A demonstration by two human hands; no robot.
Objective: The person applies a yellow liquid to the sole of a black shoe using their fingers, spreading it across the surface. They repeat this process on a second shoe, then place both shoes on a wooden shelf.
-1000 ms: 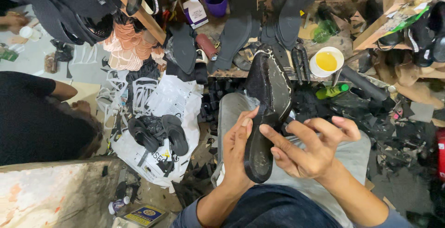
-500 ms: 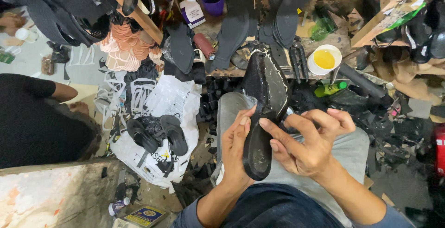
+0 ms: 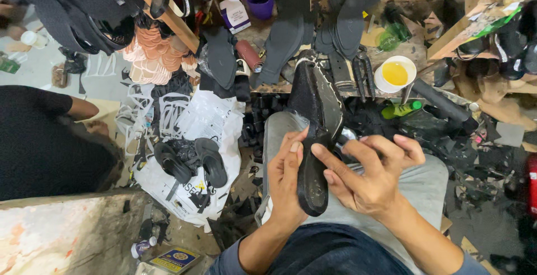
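Two hands on one shoe: both grip the same black piece over the person's lap.
Other person (image 3: 39, 141): dark-clothed, at the left edge, well apart from the hands.
White sack (image 3: 190, 124): spread on the floor left of the lap, a pair of black sandals (image 3: 190, 163) lying on it.
Black shoe (image 3: 316, 135): sole side up, running from the bench edge down to the lap, between the two hands.
Right hand (image 3: 372, 177): fingers partly curled, forefinger and thumb pressed on the sole's near end, other fingers spread behind it.
Left hand (image 3: 285, 183): closed round the shoe's left edge, thumb along the sole.
Glue pot (image 3: 395, 74): white, yellow liquid inside, on the cluttered bench beyond the shoe.
Green bottle (image 3: 400, 109): lying just below the pot.
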